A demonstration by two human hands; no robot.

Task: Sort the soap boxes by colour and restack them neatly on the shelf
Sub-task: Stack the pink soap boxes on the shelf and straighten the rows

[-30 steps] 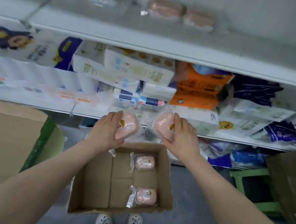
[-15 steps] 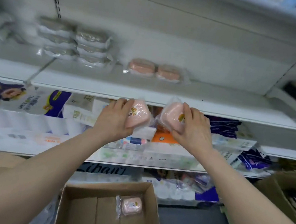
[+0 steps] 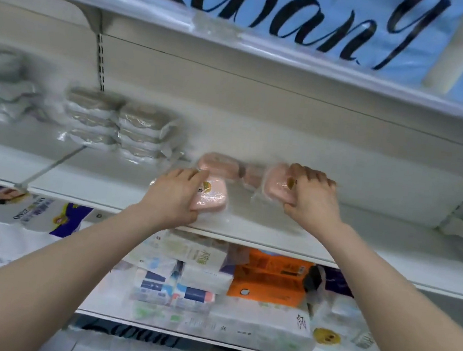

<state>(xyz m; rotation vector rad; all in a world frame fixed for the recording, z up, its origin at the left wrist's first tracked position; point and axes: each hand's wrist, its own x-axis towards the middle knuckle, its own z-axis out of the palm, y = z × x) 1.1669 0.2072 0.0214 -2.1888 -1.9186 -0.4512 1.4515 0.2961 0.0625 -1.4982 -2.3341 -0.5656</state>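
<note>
I read the white shelf (image 3: 392,240) as bare right of my right hand (image 3: 314,196), through to the back panel (image 3: 345,149). Grey soap box stacks (image 3: 119,122) block the far left. Pink soap boxes (image 3: 217,161) fill the rear between both hands. Bare board lies between the stacks and my left hand (image 3: 174,194). The upper shelf (image 3: 270,53) caps headroom

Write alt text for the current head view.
The left hand grips one pink soap box and the right hand grips a second pink soap box at a white shelf, in front of shelved pink boxes. Grey soap-box stacks stand further left.
</note>
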